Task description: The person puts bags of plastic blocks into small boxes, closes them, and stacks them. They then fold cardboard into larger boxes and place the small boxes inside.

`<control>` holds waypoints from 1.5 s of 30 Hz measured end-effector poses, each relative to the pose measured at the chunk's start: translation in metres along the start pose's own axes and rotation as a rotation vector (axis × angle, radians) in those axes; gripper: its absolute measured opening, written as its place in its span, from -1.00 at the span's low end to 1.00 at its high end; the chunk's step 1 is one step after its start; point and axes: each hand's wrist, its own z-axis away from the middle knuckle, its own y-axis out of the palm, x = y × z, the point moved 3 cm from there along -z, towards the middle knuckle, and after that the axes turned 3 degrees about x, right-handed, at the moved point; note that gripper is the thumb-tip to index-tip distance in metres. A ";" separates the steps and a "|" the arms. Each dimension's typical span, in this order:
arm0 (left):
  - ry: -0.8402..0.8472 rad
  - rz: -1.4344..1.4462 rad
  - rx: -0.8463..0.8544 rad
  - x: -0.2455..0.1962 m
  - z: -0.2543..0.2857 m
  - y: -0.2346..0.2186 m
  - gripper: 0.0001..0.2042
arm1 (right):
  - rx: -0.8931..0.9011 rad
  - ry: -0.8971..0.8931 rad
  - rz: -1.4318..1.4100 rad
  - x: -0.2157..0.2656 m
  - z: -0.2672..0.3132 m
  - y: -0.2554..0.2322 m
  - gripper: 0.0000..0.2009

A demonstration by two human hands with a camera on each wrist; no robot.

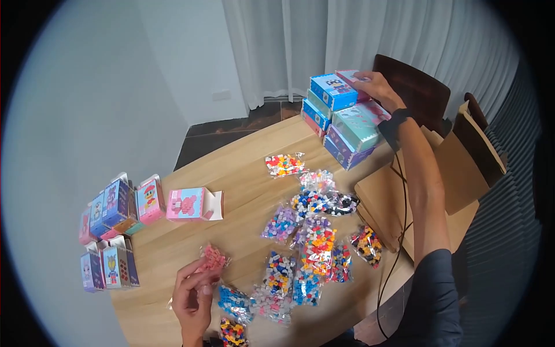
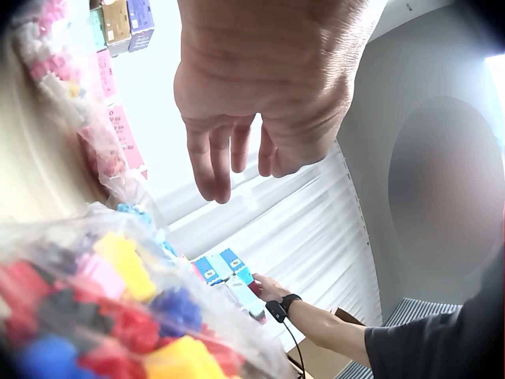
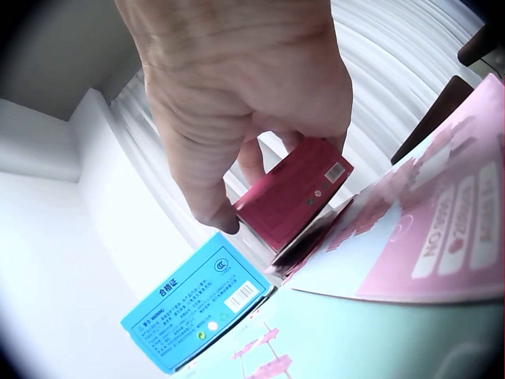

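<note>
My right hand [image 1: 378,89] grips a small red-pink toy-brick box [image 3: 296,193] at the far end of the stack. In the right wrist view its thumb and fingers lie on opposite sides of that box. Beside it is a blue box [image 3: 197,304] with printed labels, and a mint-and-pink box [image 1: 355,124] stands nearer. My left hand [image 1: 193,295] hovers at the near left with loosely bent fingers, nothing between them in the left wrist view. Just beyond its fingertips lies a clear bag of pink bricks [image 1: 213,258]; a bag of blue bricks [image 1: 236,303] lies to its right.
Several bags of mixed bricks [image 1: 318,243] cover the middle of the wooden table [image 1: 243,191]. Upright boxes [image 1: 118,202] stand at the left, beside an opened pink box [image 1: 188,204]. An open cardboard carton [image 1: 462,165] and a dark chair [image 1: 413,87] are at the right.
</note>
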 end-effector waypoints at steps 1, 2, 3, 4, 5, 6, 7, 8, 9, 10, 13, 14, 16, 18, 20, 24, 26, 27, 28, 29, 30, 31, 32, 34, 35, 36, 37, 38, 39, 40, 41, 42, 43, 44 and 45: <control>-0.003 -0.027 0.035 0.000 -0.001 0.000 -0.79 | 0.009 0.000 0.002 0.000 0.000 -0.001 -0.44; -0.005 -0.055 0.067 0.001 -0.001 0.000 -0.79 | 0.036 -0.030 -0.021 0.001 0.002 -0.001 -0.45; -0.014 -0.058 0.056 0.003 -0.002 -0.003 -0.79 | 0.066 -0.061 -0.046 0.004 0.003 0.002 -0.44; 0.059 -0.174 0.089 0.003 -0.003 -0.004 -0.77 | 0.049 -0.113 -0.017 -0.005 -0.003 0.004 -0.44; 0.123 -0.294 0.117 0.004 -0.003 -0.005 -0.75 | 0.032 -0.141 -0.007 -0.012 -0.006 0.003 -0.45; 0.100 -0.307 0.091 0.007 -0.003 -0.006 -0.75 | 0.022 -0.174 -0.002 -0.016 -0.010 0.006 -0.45; 0.103 -0.233 0.087 0.009 -0.004 -0.005 -0.71 | 0.038 -0.127 -0.011 -0.008 -0.002 0.004 -0.46; 0.101 -0.167 0.067 0.008 -0.003 -0.005 -0.68 | 0.070 -0.089 -0.022 0.002 0.009 0.003 -0.47; 0.098 -0.172 0.065 0.001 -0.004 -0.006 -0.68 | 0.102 -0.164 -0.148 -0.009 0.006 0.003 -0.48; 0.094 -0.181 0.058 -0.005 -0.008 -0.009 -0.69 | 0.124 -0.188 -0.054 -0.030 -0.016 -0.003 -0.46; 0.110 -0.305 -0.024 -0.013 -0.008 -0.033 -0.65 | -0.252 -0.242 0.028 -0.062 -0.063 -0.026 -0.50; 0.153 -0.527 -0.078 -0.017 -0.008 -0.043 -0.61 | -0.303 -0.266 0.017 -0.069 -0.078 -0.035 -0.51; 0.229 -0.957 -0.227 -0.017 -0.013 -0.074 -0.51 | -0.370 -0.296 -0.114 -0.015 -0.041 -0.027 -0.53; 0.183 -1.295 -0.407 -0.007 -0.017 -0.125 -0.43 | -0.295 -0.382 -0.109 0.060 0.030 -0.006 -0.57; 0.104 -1.418 -0.477 0.012 -0.013 -0.177 -0.40 | -0.088 -0.505 -0.322 0.111 0.096 0.022 -0.64; -0.105 -1.675 -0.345 0.051 -0.001 -0.221 -0.31 | 0.044 -0.847 0.075 0.211 0.252 0.060 -0.73; -0.190 -1.632 -0.277 0.054 0.002 -0.219 -0.29 | 0.211 -0.915 0.062 0.233 0.307 0.070 -0.71; -0.232 -1.532 -0.248 0.051 0.003 -0.216 -0.31 | 0.211 -0.900 0.072 0.236 0.322 0.072 -0.71; -0.276 -1.428 -0.207 0.049 0.004 -0.209 -0.33 | 0.290 -0.959 0.089 0.236 0.339 0.078 -0.70; -0.305 -1.309 -0.236 0.043 0.003 -0.203 -0.29 | 0.372 -1.018 0.108 0.235 0.354 0.083 -0.69; -0.301 -1.293 -0.220 0.040 0.004 -0.192 -0.29 | 0.374 -1.003 0.124 0.234 0.363 0.088 -0.69; -0.059 -1.209 -0.273 0.031 0.003 -0.176 -0.20 | 0.434 -0.938 0.007 0.231 0.370 0.094 -0.67; 0.182 -1.117 -0.330 0.017 0.004 -0.160 -0.11 | 0.486 -0.879 -0.115 0.231 0.374 0.101 -0.66; 0.178 -0.956 -0.352 -0.015 0.013 -0.098 0.05 | 0.500 -0.768 -0.139 0.235 0.381 0.119 -0.58; 0.249 -0.931 -0.354 -0.021 0.018 -0.072 0.08 | 0.504 -0.568 -0.364 0.234 0.382 0.134 -0.52; 0.321 -0.900 -0.349 -0.027 0.022 -0.047 0.11 | 0.515 -0.436 -0.512 0.235 0.385 0.149 -0.48; 0.347 -0.875 -0.343 -0.033 0.025 -0.026 0.15 | 0.507 -0.306 -0.668 0.235 0.387 0.164 -0.44; 0.376 -0.848 -0.340 -0.038 0.027 -0.009 0.18 | 0.505 -0.282 -0.707 0.239 0.383 0.168 -0.43; 0.392 -0.756 -0.314 -0.033 0.027 0.001 0.17 | 0.503 -0.259 -0.747 0.243 0.379 0.171 -0.41; 0.394 -0.753 -0.315 -0.030 0.027 0.005 0.17 | 0.593 -0.208 -0.802 0.247 0.376 0.173 -0.43; 0.336 -0.542 -0.212 -0.025 0.028 0.006 0.16 | 0.698 -0.162 -0.862 0.251 0.377 0.178 -0.45; 0.301 -0.408 -0.166 -0.022 0.030 0.002 0.15 | 0.729 -0.178 -0.872 0.252 0.376 0.180 -0.45; 0.262 -0.275 -0.127 -0.018 0.033 -0.002 0.14 | 0.691 -0.316 -0.659 0.250 0.376 0.177 -0.46; 0.290 -0.163 -0.164 -0.020 0.033 -0.004 0.03 | 0.639 -0.450 -0.454 0.251 0.379 0.177 -0.47; 0.416 -0.314 -0.142 -0.029 0.033 -0.012 -0.07 | 0.577 -0.576 -0.436 0.257 0.387 0.177 -0.47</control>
